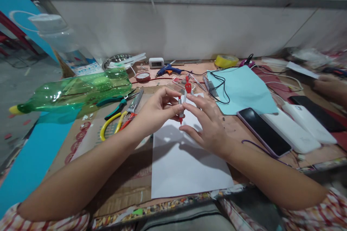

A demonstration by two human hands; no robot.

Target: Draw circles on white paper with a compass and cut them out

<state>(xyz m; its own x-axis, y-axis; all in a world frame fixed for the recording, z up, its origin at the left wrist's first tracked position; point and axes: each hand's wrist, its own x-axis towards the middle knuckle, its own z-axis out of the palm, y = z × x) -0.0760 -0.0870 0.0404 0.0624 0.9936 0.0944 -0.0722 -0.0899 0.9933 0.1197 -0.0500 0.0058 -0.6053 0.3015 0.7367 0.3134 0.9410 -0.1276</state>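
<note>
A drawing compass (188, 86) with a red head and silver legs is held up over a white sheet of paper (189, 166). My left hand (159, 110) pinches its near leg, a short silver barrel with red ends, between thumb and fingers. From the other side my right hand (207, 121) steadies the compass with its fingertips, the thumb lower down near the red tip. The far leg is partly hidden behind my right fingers. Under the paper lies brown cardboard (127, 184).
Left are a green plastic bottle (81, 88), pliers (116, 106) and yellow-handled scissors (110, 126). A blue glue gun (169, 69) lies behind. To the right are light-blue paper (241, 90) and a phone (264, 131). Another person's hand (330, 86) shows far right.
</note>
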